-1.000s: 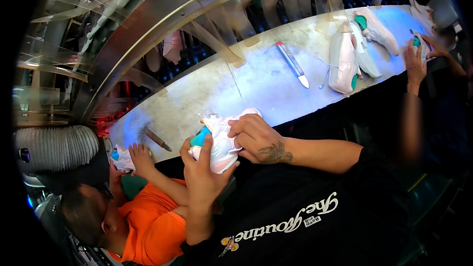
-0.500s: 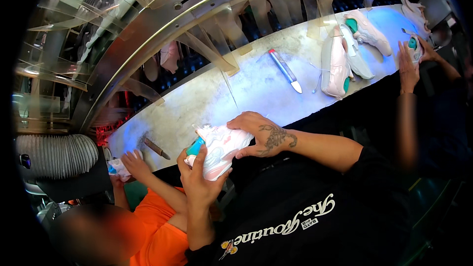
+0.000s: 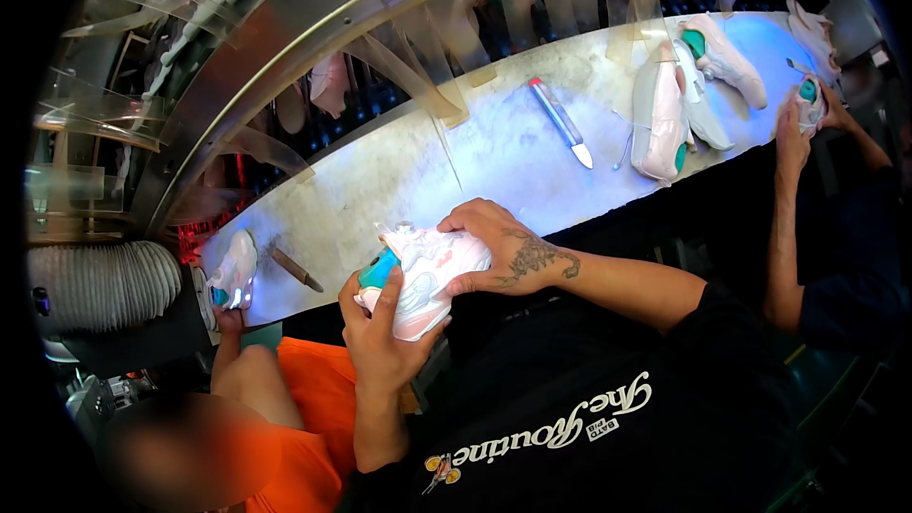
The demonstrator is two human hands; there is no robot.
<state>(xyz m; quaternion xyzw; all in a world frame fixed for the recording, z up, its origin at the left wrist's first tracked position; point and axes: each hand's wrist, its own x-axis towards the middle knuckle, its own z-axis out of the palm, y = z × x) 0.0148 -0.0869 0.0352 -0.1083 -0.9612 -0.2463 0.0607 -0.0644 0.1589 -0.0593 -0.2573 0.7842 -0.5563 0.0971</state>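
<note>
A pale pink and white sneaker (image 3: 427,275) with a teal lining is held between my two hands, just off the near edge of the bench. My left hand (image 3: 383,328) closes round the end where the teal shows, its thumb and fingers pressing the sides. From the right, my right hand (image 3: 499,252) wraps over the other end, fingers on top and thumb on the near side. The palms and part of the shoe's underside are hidden. Beyond the shoe, on the bench, lies a brush-like tool (image 3: 560,123) with a red end and a white tip.
The curved bench (image 3: 370,161) runs under a metal hood hung with clear plastic strips (image 3: 408,81). Several shoes, including a pink one (image 3: 658,119), stand at the right. A brown-handled tool (image 3: 296,269) lies left. Co-workers on both sides handle shoes; a ribbed hose (image 3: 104,285) is far left.
The shoe in my hands has tilted slightly, with both hands still on it. At left, the co-worker's shoe now stands higher on the bench and one hand has come away from it.
</note>
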